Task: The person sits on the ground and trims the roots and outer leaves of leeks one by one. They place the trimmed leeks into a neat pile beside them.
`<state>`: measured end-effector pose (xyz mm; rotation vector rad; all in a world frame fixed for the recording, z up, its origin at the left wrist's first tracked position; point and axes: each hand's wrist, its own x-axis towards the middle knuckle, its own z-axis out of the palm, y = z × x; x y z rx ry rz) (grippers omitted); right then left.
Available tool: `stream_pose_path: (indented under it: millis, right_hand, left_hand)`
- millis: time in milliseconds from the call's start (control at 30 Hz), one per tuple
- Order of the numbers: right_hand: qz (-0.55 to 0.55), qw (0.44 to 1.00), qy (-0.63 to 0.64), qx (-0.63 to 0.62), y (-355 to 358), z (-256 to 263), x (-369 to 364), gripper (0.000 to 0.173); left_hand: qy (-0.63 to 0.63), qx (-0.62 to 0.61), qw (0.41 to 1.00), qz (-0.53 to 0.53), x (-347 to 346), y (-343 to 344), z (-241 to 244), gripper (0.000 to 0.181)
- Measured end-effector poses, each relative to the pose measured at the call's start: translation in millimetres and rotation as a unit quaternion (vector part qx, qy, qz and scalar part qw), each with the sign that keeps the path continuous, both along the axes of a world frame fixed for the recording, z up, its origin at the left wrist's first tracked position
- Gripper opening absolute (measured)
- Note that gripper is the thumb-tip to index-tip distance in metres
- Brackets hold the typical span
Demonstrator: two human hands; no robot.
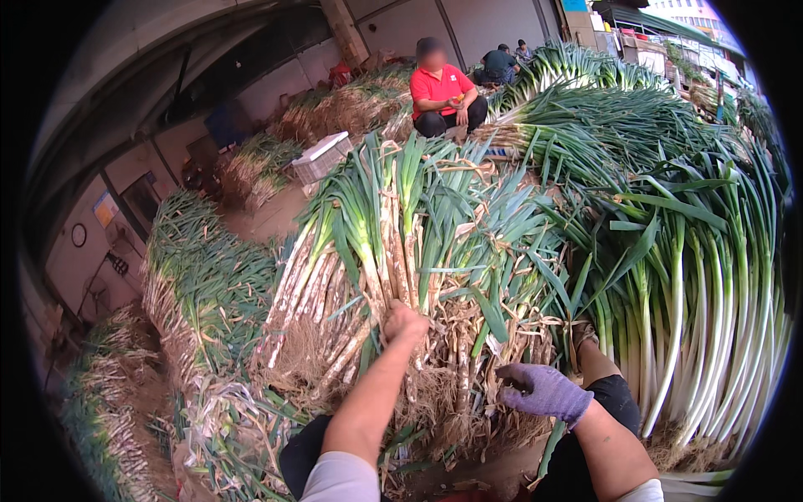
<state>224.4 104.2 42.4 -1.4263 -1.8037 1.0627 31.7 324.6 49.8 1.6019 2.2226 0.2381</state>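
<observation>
My bare left hand point(404, 321) is closed around the pale lower stalks of a few soil-caked green onions point(392, 257), in front of me at the middle of the view. Their green leaves fan out above the hand. More unpeeled stalks with dry brown husks and hairy roots point(455, 420) lie around and below it. To the right, my right hand point(542, 392) wears a purple knit glove; its fingers are apart and curved, with nothing in them, beside the husks. Farther right stand clean white-stemmed green onions point(721, 301) with long dark green leaves.
A person in a red shirt point(442, 91) squats beyond the pile; others sit farther back. Behind on the left is a white crate point(323, 157). Long heaps of green onions point(207, 270) run along the left. Torn leaves and husks point(232, 427) lie at lower left.
</observation>
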Motion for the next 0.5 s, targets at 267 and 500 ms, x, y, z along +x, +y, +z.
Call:
stream_pose_path:
  millis: [267, 500]
  right_hand:
    - [0.002, 0.999, -0.042, 0.016, 9.0, 2.3, -19.2, 0.046]
    - [0.030, 0.999, -0.033, 0.022, 27.5, -14.8, -38.3, 0.053]
  left_hand:
    - [-0.507, -0.021, 0.856, -0.105, -97.9, 4.2, 111.6, 0.030]
    - [-0.394, -0.073, 0.909, -0.116, -111.0, -39.3, 61.9, 0.057]
